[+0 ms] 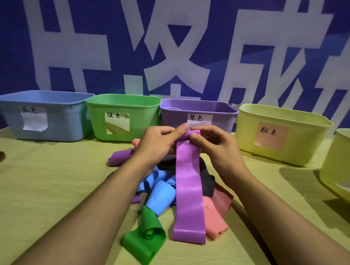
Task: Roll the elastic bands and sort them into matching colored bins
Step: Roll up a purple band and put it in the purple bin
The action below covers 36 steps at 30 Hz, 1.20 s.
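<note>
purple band pinched at the top, roll just begun

above the heap of loose bands, in the head view, the left hand (160, 143) and the right hand (215, 147) are both closed in a pinch on the top edge of the purple band (189, 194), thumbs and fingertips curled over a first small turn. the rest of the strip hangs down flat toward the camera, its lower end resting on the surface (49, 187). the purple bin (198, 111) stands just behind the hands, between the green bin (122, 118) and a yellow bin (281, 134) with a pink label; the blue bin (41, 115) is far left.

risks, as i judge them: the band looks smooth, slick and springy, so a loose pinch would probably let the first turn uncoil. an uneven pull from one hand would likely skew the roll into a cone. the hanging tail lies across the pink band (217, 213) and beside the blue band (160, 193), so it could drag them along as it winds up. the green band (144, 238) shows how readily these sheets curl open again.

the bands are thin, glossy, flat loops with soft folds; a dark band (207, 179) sits half hidden underneath. the bins are matte plastic with rounded corners and paper labels. the surface is pale wood grain.
</note>
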Tool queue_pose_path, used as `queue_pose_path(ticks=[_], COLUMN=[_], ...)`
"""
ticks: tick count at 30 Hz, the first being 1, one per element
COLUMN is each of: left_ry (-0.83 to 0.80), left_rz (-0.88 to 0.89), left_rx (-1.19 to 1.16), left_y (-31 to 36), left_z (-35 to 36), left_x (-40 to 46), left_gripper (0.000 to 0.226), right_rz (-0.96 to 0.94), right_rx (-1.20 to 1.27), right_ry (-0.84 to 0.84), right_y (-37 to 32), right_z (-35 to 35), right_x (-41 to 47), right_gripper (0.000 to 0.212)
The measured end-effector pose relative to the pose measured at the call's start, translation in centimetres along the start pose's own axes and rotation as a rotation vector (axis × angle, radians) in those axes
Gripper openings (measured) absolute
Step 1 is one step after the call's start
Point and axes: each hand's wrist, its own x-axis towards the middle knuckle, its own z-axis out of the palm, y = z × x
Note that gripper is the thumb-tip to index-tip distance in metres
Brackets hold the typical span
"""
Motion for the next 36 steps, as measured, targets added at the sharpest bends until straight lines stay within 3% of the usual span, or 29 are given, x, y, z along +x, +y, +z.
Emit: queue_pose_path(ticks=[4,8,11,15,18,28,36], left_ry=[0.018,0.045,0.067,0.065,0.06,0.005,-0.012], left_rz=[0.033,0.045,0.065,0.108,0.14,0.144,0.056], left_rx=[-0.008,0.012,0.026,0.098,0.089,0.017,-0.056], left_y=[0.1,0.1,0.0,-0.1,0.0,0.0,0.0], left_z=[0.1,-0.1,-0.1,-0.3,-0.1,0.1,-0.1], left_x=[-0.1,0.0,0.0,0.1,0.0,-0.1,-0.1], left_gripper=[0.043,0.039,0.038,0.023,0.007,0.02,0.016], right_rz=[0.086,0.268,0.29,0.29,0.283,0.225,0.168], right_rx=[-0.001,0.038,0.053,0.049,0.043,0.019,0.013], right_ry=[0.011,0.014,0.007,0.021,0.043,0.031,-0.015], right_y=[0.0,-0.8,-0.9,-0.7,-0.6,0.1,0.7], right_z=[0.2,0.6,0.6,0.7,0.6,0.3,-0.2], right_x=[0.0,-0.3,-0.3,-0.3,-0.2,0.1,0.3], right_gripper=[0.022,0.066,0.078,0.065,0.069,0.04,0.025])
